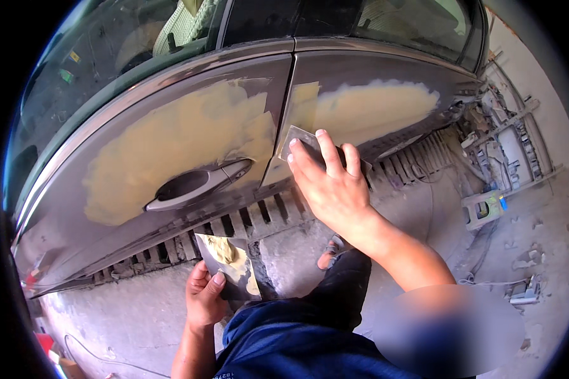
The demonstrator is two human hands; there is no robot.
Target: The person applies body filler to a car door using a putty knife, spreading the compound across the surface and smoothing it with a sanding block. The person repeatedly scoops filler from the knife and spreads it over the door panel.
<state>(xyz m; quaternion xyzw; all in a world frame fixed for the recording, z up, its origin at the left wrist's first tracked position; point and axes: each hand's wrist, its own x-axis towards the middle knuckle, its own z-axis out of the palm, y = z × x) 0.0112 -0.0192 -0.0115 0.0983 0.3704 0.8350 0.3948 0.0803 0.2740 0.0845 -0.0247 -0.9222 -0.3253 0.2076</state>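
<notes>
My right hand (338, 180) grips a flat, dark putty spreader (302, 140). Its blade lies against the edge of the right-hand car door (455, 88), just beside the gap between the two doors. Pale yellow body filler (379, 107) covers a broad patch on that door. Another large filler patch (183, 139) spreads over the left-hand door, around the door handle (189, 188). Lower down, my left hand (205, 300) pinches a flat mixing plate (234, 284) by its left edge. A mound of yellow filler (222, 251) sits on the plate, with smears near its right side.
A slatted floor grate (265, 215) runs along beneath the car. My foot (329, 256) stands near it. To the right are a light-coloured plastic container (483, 211), a cluttered metal rack (518, 148) and cables. A thin cable (107, 360) lies on the floor at lower left.
</notes>
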